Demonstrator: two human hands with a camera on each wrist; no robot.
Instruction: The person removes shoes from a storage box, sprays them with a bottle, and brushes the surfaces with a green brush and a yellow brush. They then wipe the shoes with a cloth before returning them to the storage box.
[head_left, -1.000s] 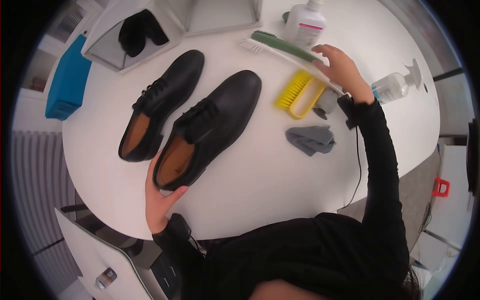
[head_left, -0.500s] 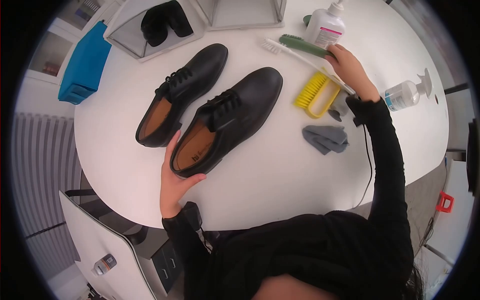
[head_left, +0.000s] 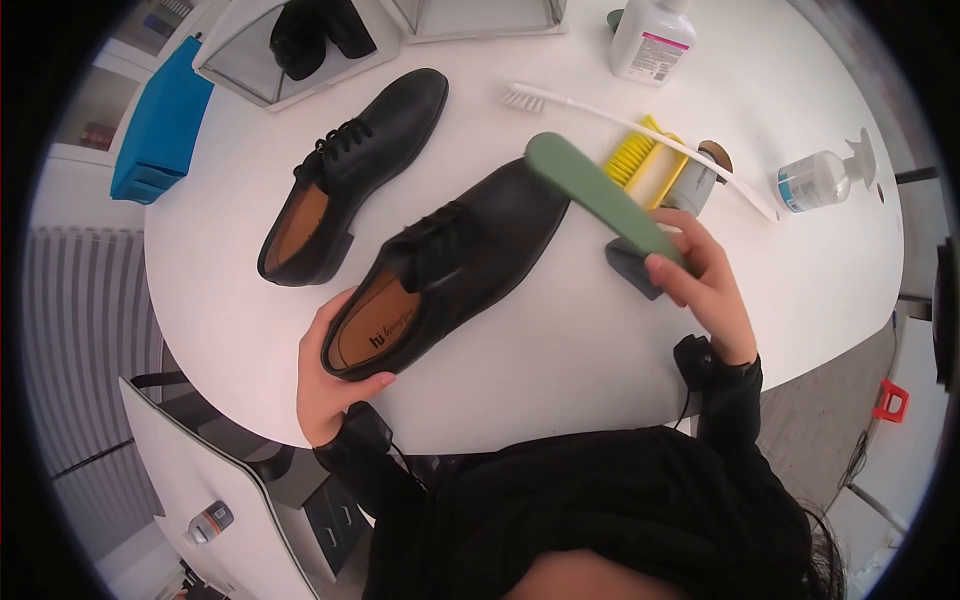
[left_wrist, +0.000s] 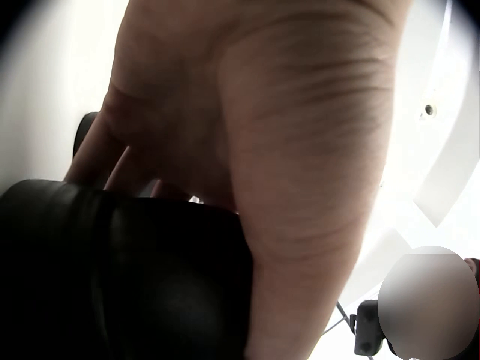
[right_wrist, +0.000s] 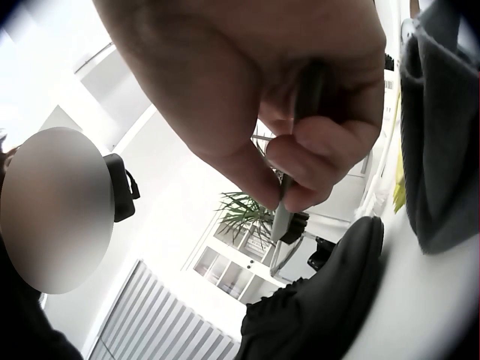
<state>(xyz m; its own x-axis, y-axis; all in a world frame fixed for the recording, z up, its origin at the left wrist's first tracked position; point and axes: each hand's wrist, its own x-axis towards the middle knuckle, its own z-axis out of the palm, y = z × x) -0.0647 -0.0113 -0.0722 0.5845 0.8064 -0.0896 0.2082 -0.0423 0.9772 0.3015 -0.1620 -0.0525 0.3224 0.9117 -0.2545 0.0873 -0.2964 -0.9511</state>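
Observation:
My left hand (head_left: 325, 385) grips the heel of a black lace-up shoe (head_left: 480, 250), thumb on one side and fingers on the other. In the left wrist view the dark heel (left_wrist: 172, 277) fills the lower left and partly covers the fingers. Pinched by its handle end in my right hand (head_left: 705, 285) is a green shoe brush (head_left: 590, 190), whose far end overlaps the shoe's toe. Its short dark bristles (right_wrist: 297, 227) show in the right wrist view. The matching shoe (head_left: 370, 165) lies farther left. Beneath my right hand, a grey cloth (head_left: 628, 268) is partly hidden.
A white long-handled brush (head_left: 522, 98) lies across a yellow brush (head_left: 628, 165) and a grey tube (head_left: 690, 185). Farther back stand a white pump bottle (head_left: 652, 45), a spray bottle (head_left: 812, 182) and a box with dark shoes (head_left: 230, 75). At left sits a blue box (head_left: 160, 130).
My right hand has taken the green brush from beside the white bottle and brought it nearer, over the cloth and the shoe's toe. My left hand stays at the heel.

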